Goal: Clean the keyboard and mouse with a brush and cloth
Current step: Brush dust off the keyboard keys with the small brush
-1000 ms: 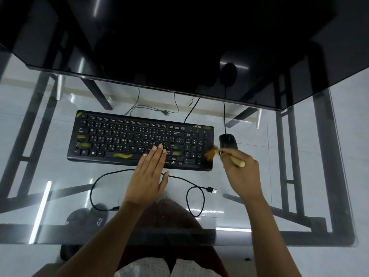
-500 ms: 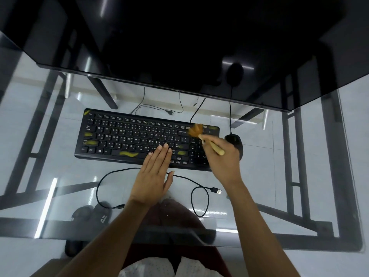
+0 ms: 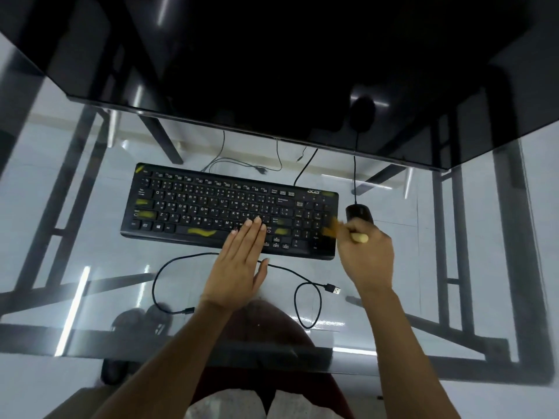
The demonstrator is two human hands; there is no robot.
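Observation:
A black keyboard (image 3: 211,207) with yellow smears on some keys lies on the glass table. My left hand (image 3: 242,261) rests flat on its front edge, fingers straight on the keys. My right hand (image 3: 367,255) grips a small wooden-handled brush (image 3: 358,237). Its blurred tan bristles sit over the number pad at the keyboard's right end. A black mouse (image 3: 358,212) lies just right of the keyboard, partly behind my right hand. No cloth is in view.
A large dark monitor (image 3: 272,71) overhangs the back of the glass table (image 3: 90,267). A loose black USB cable (image 3: 308,297) loops in front of the keyboard. The table's frame and floor show through the glass.
My right hand has swept the brush from the keyboard's upper right down and to the right, onto the number pad. My left hand stays put.

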